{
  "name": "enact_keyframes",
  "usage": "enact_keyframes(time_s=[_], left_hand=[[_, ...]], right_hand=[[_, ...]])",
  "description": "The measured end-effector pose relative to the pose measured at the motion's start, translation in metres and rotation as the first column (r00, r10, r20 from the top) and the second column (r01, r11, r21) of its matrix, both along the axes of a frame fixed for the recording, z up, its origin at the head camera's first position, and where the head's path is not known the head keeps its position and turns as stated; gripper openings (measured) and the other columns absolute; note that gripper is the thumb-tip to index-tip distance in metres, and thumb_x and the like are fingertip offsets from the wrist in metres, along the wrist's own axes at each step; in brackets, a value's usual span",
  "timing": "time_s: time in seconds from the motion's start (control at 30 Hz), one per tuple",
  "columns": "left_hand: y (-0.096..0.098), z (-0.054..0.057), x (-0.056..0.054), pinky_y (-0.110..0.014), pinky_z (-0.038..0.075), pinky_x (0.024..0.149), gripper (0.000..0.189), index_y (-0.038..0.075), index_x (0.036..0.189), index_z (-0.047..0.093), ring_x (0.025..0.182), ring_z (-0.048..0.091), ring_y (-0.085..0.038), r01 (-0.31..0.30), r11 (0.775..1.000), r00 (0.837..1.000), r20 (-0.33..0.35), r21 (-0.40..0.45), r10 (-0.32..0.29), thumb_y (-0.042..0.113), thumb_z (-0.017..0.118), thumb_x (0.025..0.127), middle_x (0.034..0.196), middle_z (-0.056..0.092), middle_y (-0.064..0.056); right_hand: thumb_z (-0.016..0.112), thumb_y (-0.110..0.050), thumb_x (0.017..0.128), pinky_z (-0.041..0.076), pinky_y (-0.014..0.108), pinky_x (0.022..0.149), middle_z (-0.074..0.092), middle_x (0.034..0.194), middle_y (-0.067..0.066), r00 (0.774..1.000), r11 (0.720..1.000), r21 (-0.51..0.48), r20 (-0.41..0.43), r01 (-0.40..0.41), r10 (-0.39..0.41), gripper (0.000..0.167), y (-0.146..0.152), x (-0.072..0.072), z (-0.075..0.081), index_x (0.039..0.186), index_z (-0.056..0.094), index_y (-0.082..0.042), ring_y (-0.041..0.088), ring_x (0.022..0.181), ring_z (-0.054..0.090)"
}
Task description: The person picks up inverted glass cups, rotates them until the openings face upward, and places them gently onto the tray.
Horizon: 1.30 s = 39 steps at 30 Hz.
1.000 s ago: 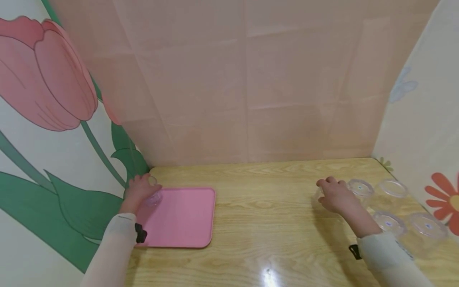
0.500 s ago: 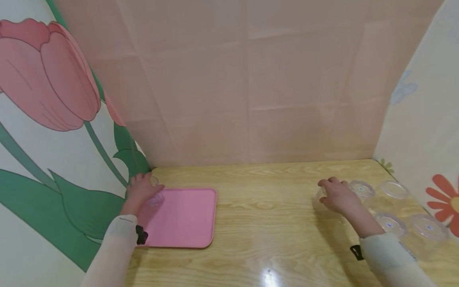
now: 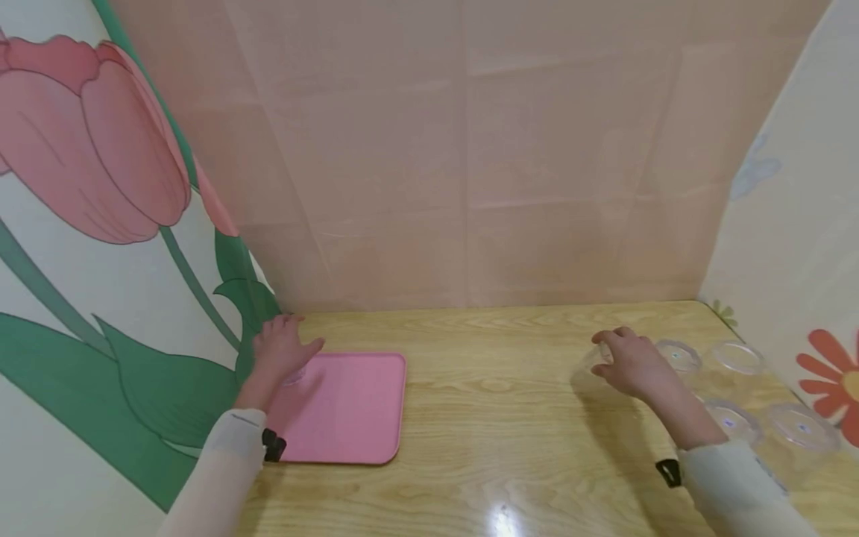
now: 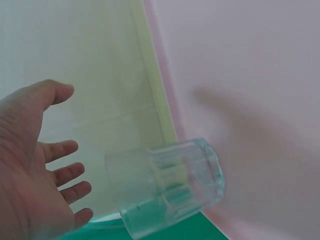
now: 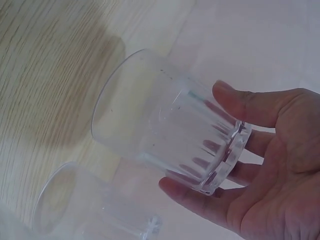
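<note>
A clear glass tumbler (image 4: 170,180) stands upright on the pink tray (image 3: 356,410), near its far left corner. My left hand (image 3: 278,350) is just above it, thumb and fingers spread and apart from the glass in the left wrist view. On the right side of the table, my right hand (image 3: 631,365) holds a second clear tumbler (image 5: 160,110) mouth down. Its thumb and fingertips grip the thick base from both sides. That tumbler's rim seems slightly off the table, with its shadow beside it.
Several more upside-down clear tumblers (image 3: 801,426) stand on the wooden table (image 3: 483,403) at the right, close to my right wrist. A flowered wall panel (image 3: 819,224) borders that side. A tulip panel (image 3: 121,149) stands close by the tray's left, and a pink sheet (image 3: 463,164) closes the back.
My left hand has let go of the tumbler on the tray and moved up and slightly right, its fingers spreading. The right hand has hardly moved; the shadow under its tumbler has shifted left.
</note>
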<state>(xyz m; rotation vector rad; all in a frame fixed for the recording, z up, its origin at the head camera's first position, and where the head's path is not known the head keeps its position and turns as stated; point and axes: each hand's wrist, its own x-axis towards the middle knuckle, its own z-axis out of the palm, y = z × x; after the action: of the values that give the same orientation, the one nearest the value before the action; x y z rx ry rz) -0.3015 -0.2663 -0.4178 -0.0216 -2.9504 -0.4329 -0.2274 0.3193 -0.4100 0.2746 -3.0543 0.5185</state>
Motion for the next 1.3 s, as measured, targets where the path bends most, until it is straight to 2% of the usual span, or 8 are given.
enact_keyframes(time_s=[0.17,0.33,0.5,0.73,1.0,1.2,1.3], left_hand=[[0.011,0.001,0.005,-0.070,0.029,0.106,0.071,0.001,0.144,0.048,0.135,0.034,-0.047,0.011,1.000,1.000,-0.027,0.016,-0.010,0.050,0.062,0.094,0.147,0.041,-0.027],[0.021,0.000,0.007,-0.069,0.024,0.110,0.066,0.000,0.142,0.049,0.136,0.034,-0.046,0.078,0.993,0.995,-0.068,0.085,-0.073,0.045,0.063,0.096,0.144,0.044,-0.026],[0.035,0.001,0.011,-0.069,0.024,0.111,0.061,0.001,0.139,0.052,0.135,0.039,-0.045,0.153,0.982,0.979,-0.150,0.114,-0.136,0.041,0.065,0.095,0.142,0.049,-0.023],[0.053,-0.001,0.020,-0.068,0.031,0.108,0.058,0.003,0.137,0.055,0.132,0.045,-0.042,0.238,0.959,0.951,-0.238,0.155,-0.197,0.039,0.069,0.094,0.140,0.054,-0.020],[0.072,-0.003,0.031,-0.062,0.034,0.111,0.058,0.003,0.137,0.055,0.134,0.045,-0.040,0.308,0.930,0.930,-0.271,0.202,-0.249,0.038,0.070,0.094,0.142,0.053,-0.019],[0.084,-0.004,0.041,-0.063,0.031,0.112,0.057,0.002,0.137,0.056,0.135,0.045,-0.041,0.362,0.903,0.910,-0.296,0.230,-0.290,0.034,0.072,0.093,0.142,0.054,-0.020],[0.090,-0.004,0.044,-0.062,0.030,0.113,0.057,0.003,0.138,0.056,0.136,0.044,-0.041,0.371,0.896,0.910,-0.285,0.243,-0.300,0.034,0.072,0.093,0.143,0.053,-0.019]], right_hand=[[0.073,-0.024,0.092,0.047,0.068,0.081,0.046,0.133,0.040,1.000,1.000,-0.029,-0.007,-0.007,0.007,0.054,-0.004,0.002,0.001,0.134,0.055,0.004,0.063,0.110,0.049],[0.074,-0.029,0.091,0.047,0.067,0.083,0.048,0.132,0.040,0.999,0.998,-0.059,-0.031,-0.013,0.011,0.056,-0.011,0.005,0.004,0.134,0.056,0.004,0.059,0.110,0.053],[0.073,-0.034,0.092,0.049,0.065,0.083,0.051,0.131,0.037,0.999,0.997,-0.073,-0.044,-0.010,0.007,0.058,-0.018,0.009,0.008,0.134,0.057,0.002,0.054,0.107,0.057],[0.071,-0.039,0.093,0.051,0.063,0.079,0.049,0.133,0.038,0.999,0.993,-0.116,-0.033,-0.008,0.004,0.061,-0.026,0.014,0.010,0.137,0.056,0.001,0.051,0.103,0.061],[0.070,-0.042,0.094,0.052,0.061,0.079,0.048,0.138,0.036,0.999,0.977,-0.211,-0.030,-0.020,0.014,0.061,-0.036,0.019,0.006,0.139,0.056,-0.003,0.046,0.102,0.063],[0.071,-0.042,0.094,0.049,0.065,0.088,0.051,0.139,0.033,0.998,0.953,-0.297,-0.054,-0.053,0.039,0.060,-0.042,0.020,0.001,0.137,0.057,-0.003,0.051,0.113,0.058],[0.071,-0.045,0.094,0.049,0.065,0.088,0.051,0.141,0.031,0.998,0.942,-0.331,-0.042,-0.053,0.041,0.061,-0.046,0.022,0.000,0.138,0.057,-0.005,0.053,0.118,0.054]])
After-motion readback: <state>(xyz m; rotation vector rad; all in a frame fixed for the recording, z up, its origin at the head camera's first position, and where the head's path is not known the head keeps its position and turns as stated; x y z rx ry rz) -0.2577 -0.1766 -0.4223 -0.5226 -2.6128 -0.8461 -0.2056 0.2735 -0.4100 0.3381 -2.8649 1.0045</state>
